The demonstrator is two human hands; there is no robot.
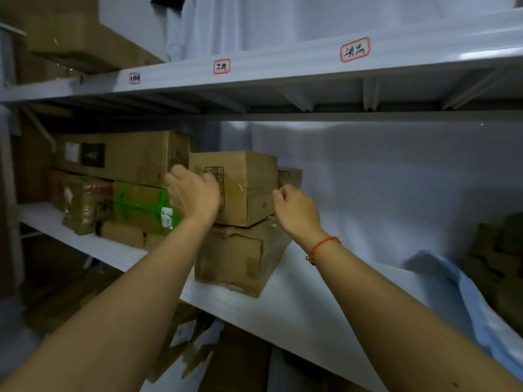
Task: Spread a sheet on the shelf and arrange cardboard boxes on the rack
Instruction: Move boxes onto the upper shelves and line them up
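Forearms (147,281) nearest; stacked boxes (133,188) crowd top box (243,188).

Dim, bluish cast, soft focus, wide-angle bending at edges, deep shadow lower left

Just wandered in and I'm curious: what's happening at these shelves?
A person is stacking cardboard boxes on a white shelf. The left hand and right hand are on either side of the upper box, which sits on a larger, battered box. More boxes are piled to the left; a pale blue sheet lies crumpled at right.
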